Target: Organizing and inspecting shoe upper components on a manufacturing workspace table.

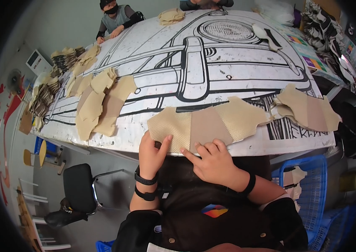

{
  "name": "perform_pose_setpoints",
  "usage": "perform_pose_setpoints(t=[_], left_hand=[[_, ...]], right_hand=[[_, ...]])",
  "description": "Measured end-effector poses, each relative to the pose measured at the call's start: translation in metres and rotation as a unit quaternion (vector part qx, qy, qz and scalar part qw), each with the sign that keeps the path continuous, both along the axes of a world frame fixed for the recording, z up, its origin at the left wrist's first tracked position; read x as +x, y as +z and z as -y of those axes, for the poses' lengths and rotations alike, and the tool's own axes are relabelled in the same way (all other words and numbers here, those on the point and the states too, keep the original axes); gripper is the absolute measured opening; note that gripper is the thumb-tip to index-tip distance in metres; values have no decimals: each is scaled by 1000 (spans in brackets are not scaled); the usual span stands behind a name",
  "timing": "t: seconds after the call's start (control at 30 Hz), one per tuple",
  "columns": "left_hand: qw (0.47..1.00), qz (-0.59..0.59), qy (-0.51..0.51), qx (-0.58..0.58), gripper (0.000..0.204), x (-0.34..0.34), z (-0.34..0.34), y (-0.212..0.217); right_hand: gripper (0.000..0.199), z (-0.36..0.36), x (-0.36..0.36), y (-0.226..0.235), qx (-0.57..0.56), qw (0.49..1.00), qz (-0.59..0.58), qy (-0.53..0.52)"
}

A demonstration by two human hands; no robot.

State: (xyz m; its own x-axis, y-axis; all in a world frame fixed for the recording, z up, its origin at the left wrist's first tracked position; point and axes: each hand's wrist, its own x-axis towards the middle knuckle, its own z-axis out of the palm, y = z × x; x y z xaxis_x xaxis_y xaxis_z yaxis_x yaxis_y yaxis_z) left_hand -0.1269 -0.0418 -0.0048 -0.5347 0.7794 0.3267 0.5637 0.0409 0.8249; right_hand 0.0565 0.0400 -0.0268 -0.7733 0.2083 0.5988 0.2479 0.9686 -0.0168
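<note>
A beige mesh fabric piece (211, 126) with a smooth tan band across its middle lies along the table's front edge in front of me. My left hand (153, 154) grips its near left corner, thumb on top and the other fingers mostly hidden under the edge. Over the near edge rests my right hand (216, 163), its index finger stretched toward the left hand and the other fingers apart and slightly bent on the fabric. To the right, a stack of similar fabric pieces (306, 108) touches or nearly touches the piece's right end.
More fabric piles (89, 104) cover the table's left side, and a small one (171, 17) lies at the far edge. The table (152, 88) bears a black line drawing. One person (117, 21) works at the far left. A blue basket (319, 180) stands below right, a black chair (79, 187) below left.
</note>
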Motion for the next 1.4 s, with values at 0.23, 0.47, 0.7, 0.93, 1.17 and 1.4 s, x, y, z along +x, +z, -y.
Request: perform_pose_setpoints(t=[0.23, 0.47, 0.7, 0.93, 1.17, 1.4], left_hand=[[999, 11, -25, 25, 30, -22, -7, 7], [973, 174, -105, -110, 40, -84, -43, 26], [961, 105, -229, -118, 43, -79, -47, 38], [923, -120, -350, 106, 31, -74, -40, 36], [970, 75, -226, -52, 61, -79, -44, 25], [970, 74, -194, -130, 65, -76, -58, 29]], right_hand=[[46, 2, -1, 8, -26, 999, -1, 40], [46, 5, 0, 7, -7, 998, 4, 56], [46, 5, -1, 3, -1, 999, 2, 52], [45, 5, -1, 5, 0, 999, -8, 50], [47, 4, -1, 6, -2, 999, -1, 45], [47, 3, -2, 5, -1, 999, -9, 44]])
